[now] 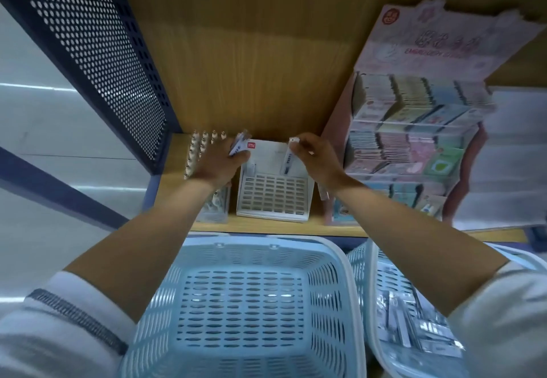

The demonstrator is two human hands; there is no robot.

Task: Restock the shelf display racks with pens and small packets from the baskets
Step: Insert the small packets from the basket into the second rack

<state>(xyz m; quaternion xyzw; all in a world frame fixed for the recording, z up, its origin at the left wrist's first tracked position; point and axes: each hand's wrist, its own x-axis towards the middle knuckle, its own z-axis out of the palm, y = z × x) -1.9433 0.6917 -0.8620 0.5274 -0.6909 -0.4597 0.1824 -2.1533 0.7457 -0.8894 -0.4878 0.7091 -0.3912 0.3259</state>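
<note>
The right hand point(316, 157) pinches a slim white-capped pen point(290, 157) upright over the white slotted plastic display rack point(273, 194) — likely aiming for a slot. The left hand point(219, 160) grips spare blurred pens point(240, 144) at the rack's 10 o'clock — ready to feed. More stock fills the pale-blue plastic basket point(372, 294) at 4 o'clock.

On the shelf point(266, 228) a slotted rack point(273, 197) stands in the middle, with a row of pens point(195, 152) to its left and a tiered packet rack point(408, 129) to its right. A perforated panel point(97, 52) closes the shelf's left side. Near, below the shelf edge, a left basket point(266, 242) and a right basket point(371, 289) sit side by side, with packets point(405, 324) in the right one. The left grip point(217, 161) holds small packets point(238, 146) at the slotted rack's far left corner. The right grip point(316, 155) pinches a pen point(288, 160) over the rack's far right.
</note>
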